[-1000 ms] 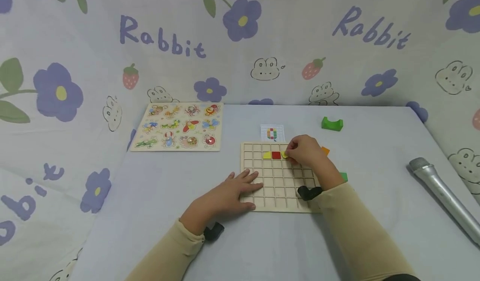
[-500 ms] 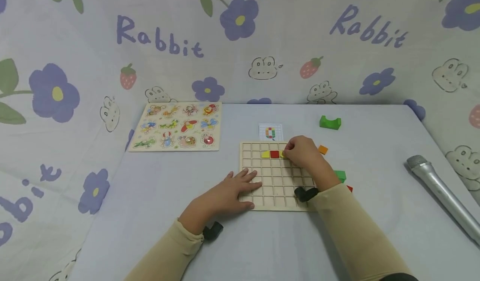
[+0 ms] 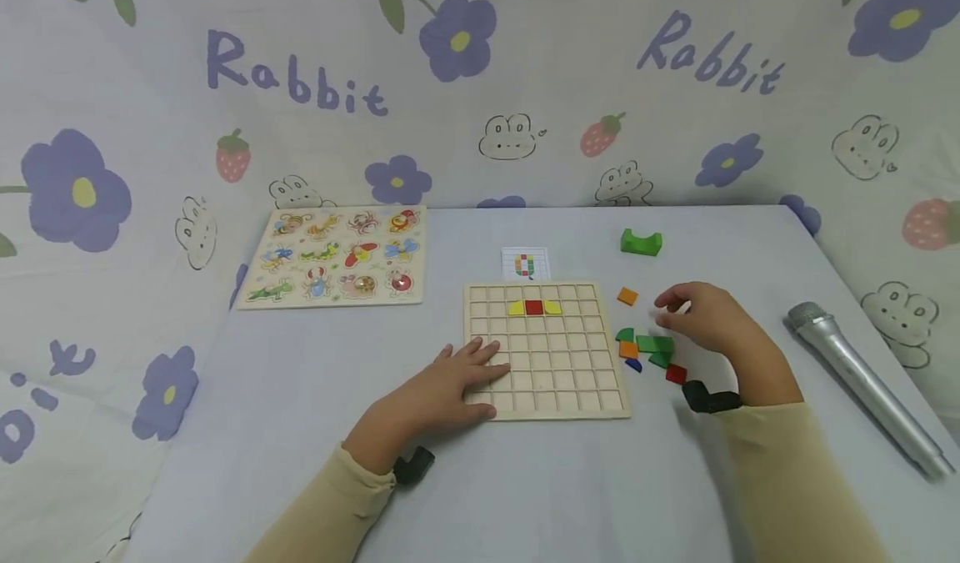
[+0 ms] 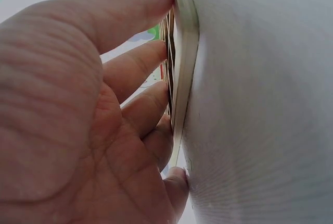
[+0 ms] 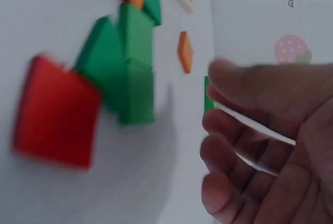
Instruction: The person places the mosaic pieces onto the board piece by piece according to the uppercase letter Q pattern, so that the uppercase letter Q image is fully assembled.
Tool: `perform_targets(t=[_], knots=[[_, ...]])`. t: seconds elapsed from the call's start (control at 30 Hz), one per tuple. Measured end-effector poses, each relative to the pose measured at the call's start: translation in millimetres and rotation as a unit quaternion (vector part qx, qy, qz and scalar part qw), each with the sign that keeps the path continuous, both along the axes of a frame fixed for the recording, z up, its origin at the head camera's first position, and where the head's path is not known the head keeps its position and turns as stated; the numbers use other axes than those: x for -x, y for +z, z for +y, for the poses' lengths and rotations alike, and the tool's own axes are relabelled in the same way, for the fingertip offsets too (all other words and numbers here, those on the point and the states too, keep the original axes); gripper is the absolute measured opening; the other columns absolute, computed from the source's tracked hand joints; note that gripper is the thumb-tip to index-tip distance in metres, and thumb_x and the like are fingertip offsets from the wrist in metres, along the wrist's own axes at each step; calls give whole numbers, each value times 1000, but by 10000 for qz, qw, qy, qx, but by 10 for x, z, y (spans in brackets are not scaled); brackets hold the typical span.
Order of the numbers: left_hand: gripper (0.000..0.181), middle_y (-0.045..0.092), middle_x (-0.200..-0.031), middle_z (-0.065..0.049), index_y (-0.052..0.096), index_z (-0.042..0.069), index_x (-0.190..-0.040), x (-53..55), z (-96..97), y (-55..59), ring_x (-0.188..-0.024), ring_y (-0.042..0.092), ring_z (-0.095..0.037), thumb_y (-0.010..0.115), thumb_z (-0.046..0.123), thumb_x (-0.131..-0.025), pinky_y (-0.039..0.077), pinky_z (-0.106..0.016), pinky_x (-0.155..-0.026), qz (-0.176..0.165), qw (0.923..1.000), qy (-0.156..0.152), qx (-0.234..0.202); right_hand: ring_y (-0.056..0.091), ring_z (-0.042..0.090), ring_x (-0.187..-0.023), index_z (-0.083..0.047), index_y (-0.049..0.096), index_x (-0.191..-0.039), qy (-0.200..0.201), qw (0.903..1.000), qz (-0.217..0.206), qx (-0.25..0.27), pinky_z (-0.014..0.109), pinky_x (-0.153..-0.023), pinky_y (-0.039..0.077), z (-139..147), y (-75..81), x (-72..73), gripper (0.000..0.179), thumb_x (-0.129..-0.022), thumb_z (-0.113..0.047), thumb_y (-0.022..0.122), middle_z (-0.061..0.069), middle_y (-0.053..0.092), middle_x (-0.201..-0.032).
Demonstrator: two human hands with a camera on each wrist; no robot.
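Note:
A wooden grid board [image 3: 558,379] lies on the table, with a red square [image 3: 533,307] between a left yellow piece [image 3: 517,308] and a right yellow piece [image 3: 552,307] near its far side. My left hand [image 3: 442,388] rests spread on the board's left edge; the left wrist view shows thumb and fingertips right at the board's rim [image 4: 184,57]. Over the table to the right, my right hand [image 3: 708,321] has loosely bent fingers and holds nothing. Below and left of it lie green blocks [image 3: 655,344], a loose red square [image 5: 60,112] and an orange square [image 3: 627,296].
Beyond the board lies a small pattern card [image 3: 525,263]. An insect puzzle board [image 3: 333,258] is at the back left, a green notched block [image 3: 641,243] at the back right. A silver microphone [image 3: 870,388] lies far right. A printed cloth [image 3: 450,129] hangs behind.
My right hand has let go of the right yellow piece and moved right, off the board, uncovering the loose blocks. The left hand stays on the board. The head view has shifted slightly right.

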State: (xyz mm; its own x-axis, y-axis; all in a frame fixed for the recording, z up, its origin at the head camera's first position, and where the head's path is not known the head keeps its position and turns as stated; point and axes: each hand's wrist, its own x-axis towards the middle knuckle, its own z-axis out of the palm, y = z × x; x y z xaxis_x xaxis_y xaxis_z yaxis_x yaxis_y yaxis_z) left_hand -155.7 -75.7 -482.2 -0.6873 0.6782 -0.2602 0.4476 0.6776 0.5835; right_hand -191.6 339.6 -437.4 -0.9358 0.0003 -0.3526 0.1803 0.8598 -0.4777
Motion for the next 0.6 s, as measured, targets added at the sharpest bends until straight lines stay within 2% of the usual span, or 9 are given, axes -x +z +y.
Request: perform_targets(t=[0.1,0.2,0.43,0.53,0.6], knots=[[67,26,-182,1,51,27,-165,-9,-20,-2,-172,10,-25,75,33,-103,6,-57,-139,10,10000,10,-11,60,40,-116,-2,67,-139,151,9998,-92,60,48,-92,61,38,-109,-19,38,-106,-23,69,25,63,-133],[67,26,-182,2,51,27,-165,-7,-26,12,-172,9,-25,76,33,-103,5,-57,-139,-44,10000,37,-38,60,39,-115,-2,66,-140,149,9999,-10,85,47,-91,61,-8,-179,46,40,-107,-24,68,25,63,-133],[68,24,-182,3,50,28,-166,-3,-11,-4,-172,8,-24,77,33,-103,4,-55,-140,-86,9999,60,-34,57,41,-118,0,63,-140,11,10000,-9,-44,58,-105,55,-165,-178,381,43,-107,-27,65,26,63,-132],[69,24,-182,3,50,28,-166,-1,-7,-12,-172,8,-23,77,33,-103,4,-55,-140,-74,9999,71,-18,57,41,-118,2,63,-139,40,10000,-3,-47,59,-107,53,-182,-164,439,44,-107,-28,66,26,63,-131],[69,24,-182,4,50,29,-166,-1,-10,-9,-172,8,-23,77,34,-103,4,-54,-140,-48,10000,60,2,57,40,-117,2,63,-138,22,10000,-51,-47,59,-106,54,-172,-157,422,44,-106,-28,67,26,63,-130]])
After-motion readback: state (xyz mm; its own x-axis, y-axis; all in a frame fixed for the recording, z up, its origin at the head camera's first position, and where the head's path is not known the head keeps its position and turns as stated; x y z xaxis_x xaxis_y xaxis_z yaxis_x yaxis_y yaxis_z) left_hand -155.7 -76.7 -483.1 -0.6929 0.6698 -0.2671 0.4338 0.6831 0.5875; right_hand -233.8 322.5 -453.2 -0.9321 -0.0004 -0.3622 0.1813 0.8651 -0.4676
